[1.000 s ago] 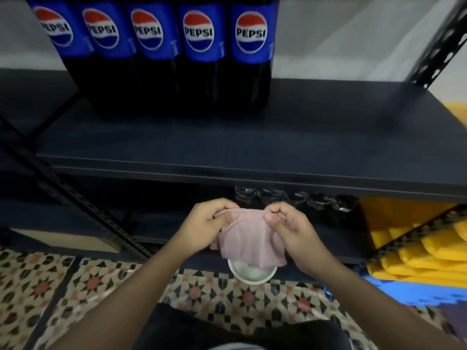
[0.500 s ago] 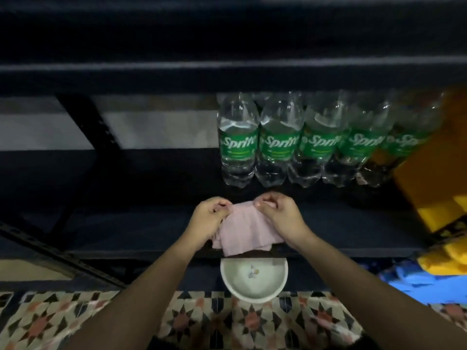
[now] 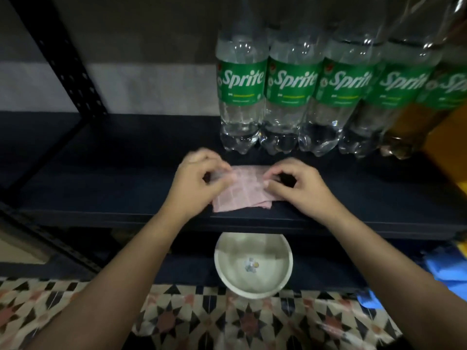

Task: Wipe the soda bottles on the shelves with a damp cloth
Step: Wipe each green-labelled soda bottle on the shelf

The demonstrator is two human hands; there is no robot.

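A folded pink cloth [image 3: 243,189] lies on the dark shelf [image 3: 126,178], just in front of a row of several clear Sprite bottles [image 3: 241,89] with green labels. My left hand [image 3: 199,180] pinches the cloth's left side with curled fingers. My right hand [image 3: 298,184] pinches its right edge between thumb and fingertips. Both hands sit a short way in front of the leftmost bottles, not touching them.
A white bowl [image 3: 252,289] stands below the shelf edge on the lower level. A perforated black upright [image 3: 65,61] slants at the left. Yellow items [image 3: 447,137] crowd the right side, blue plastic [image 3: 444,274] lies lower right, patterned floor tiles [image 3: 227,322] in front.
The view dropped from the Pepsi shelf to the Sprite shelf. The cloth, held hanging above the bowl before, now lies on the shelf under both hands.
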